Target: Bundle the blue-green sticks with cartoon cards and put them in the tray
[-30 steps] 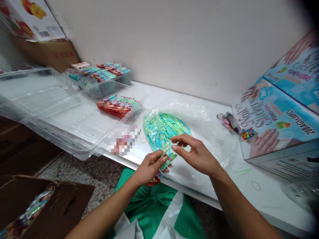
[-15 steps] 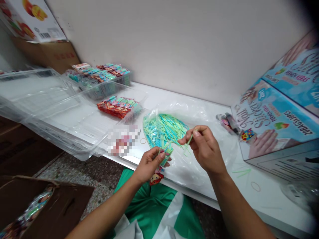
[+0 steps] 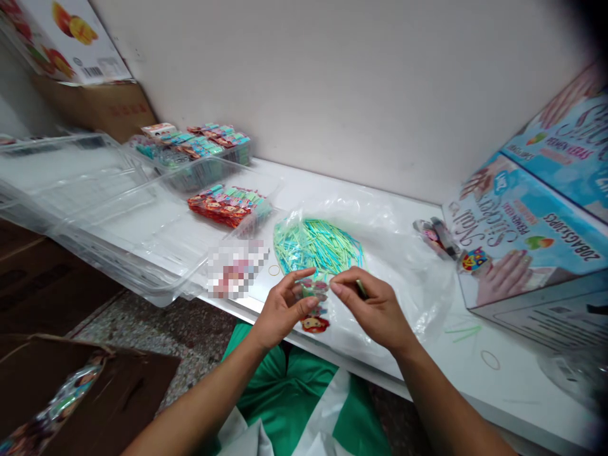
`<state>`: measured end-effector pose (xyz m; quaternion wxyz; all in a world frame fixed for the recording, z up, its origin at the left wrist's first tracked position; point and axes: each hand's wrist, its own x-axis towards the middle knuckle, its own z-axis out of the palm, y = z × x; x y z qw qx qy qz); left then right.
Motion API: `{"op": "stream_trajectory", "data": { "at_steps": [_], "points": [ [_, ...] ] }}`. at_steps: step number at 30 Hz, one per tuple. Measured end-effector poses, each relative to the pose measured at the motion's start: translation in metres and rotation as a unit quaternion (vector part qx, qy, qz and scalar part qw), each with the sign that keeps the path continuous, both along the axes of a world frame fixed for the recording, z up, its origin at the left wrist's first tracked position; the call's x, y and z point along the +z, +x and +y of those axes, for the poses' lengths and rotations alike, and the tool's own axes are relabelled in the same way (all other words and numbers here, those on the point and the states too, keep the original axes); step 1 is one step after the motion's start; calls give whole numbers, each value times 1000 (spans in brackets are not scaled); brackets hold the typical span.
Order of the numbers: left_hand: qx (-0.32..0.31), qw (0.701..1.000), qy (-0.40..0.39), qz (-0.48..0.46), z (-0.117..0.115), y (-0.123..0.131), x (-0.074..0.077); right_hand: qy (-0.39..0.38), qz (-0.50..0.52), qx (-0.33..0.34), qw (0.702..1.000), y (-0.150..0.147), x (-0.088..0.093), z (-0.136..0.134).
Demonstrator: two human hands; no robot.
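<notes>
My left hand (image 3: 281, 311) holds a small clear packet (image 3: 315, 324) between thumb and fingers; a red-haired cartoon figure is printed at its lower end. Close on its right, my right hand (image 3: 375, 310) is closed, thumb and forefinger pinched at the packet's upper edge. A short bit of a thin green stick (image 3: 362, 289) shows between its fingers; the rest of it is hidden. Just behind both hands, a pile of thin green and blue sticks (image 3: 327, 244) lies on an opened clear plastic bag (image 3: 403, 278).
Left of the pile sits a stack of red filled packets (image 3: 223, 206), near clear plastic trays (image 3: 161, 294). Another clear container (image 3: 190, 171) full of packets stands by the wall. Printed blue cartons (image 3: 532, 221) rise at the right. A rubber band (image 3: 490, 360) and loose green sticks (image 3: 463, 332) lie on the table.
My right hand has come left and down to the packet, with the green stick now mostly hidden in its fingers. The packet's printed lower end has turned up into fuller view.
</notes>
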<state>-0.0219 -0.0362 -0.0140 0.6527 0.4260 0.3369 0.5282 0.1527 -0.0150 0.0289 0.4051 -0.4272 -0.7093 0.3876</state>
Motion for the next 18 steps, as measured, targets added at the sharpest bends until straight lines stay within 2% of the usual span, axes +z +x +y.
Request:
{"op": "stream_trajectory", "data": {
  "at_steps": [3, 6, 11, 13, 15, 18],
  "points": [
    [-25, 999, 0, -25, 1, -2, 2, -3, 31, -9, 999, 3, 5, 3],
    [-34, 999, -5, -10, 1, -1, 1, -13, 54, -13, 998, 3, 9, 7],
    [-15, 999, 8, 39, 0, 6, -6, -50, 96, -5, 994, -5, 9, 10],
    [-2, 998, 19, 52, 1, 3, -5, -65, 107, 0, 992, -7, 8, 12],
    [24, 997, 25, 75, 4, -7, 4, -64, 136, -20, 989, -6, 8, 16],
    [108, 982, 49, 145, 23, -45, 32, -58, 158, -65, 984, 1, 7, 25]
  ]
}}
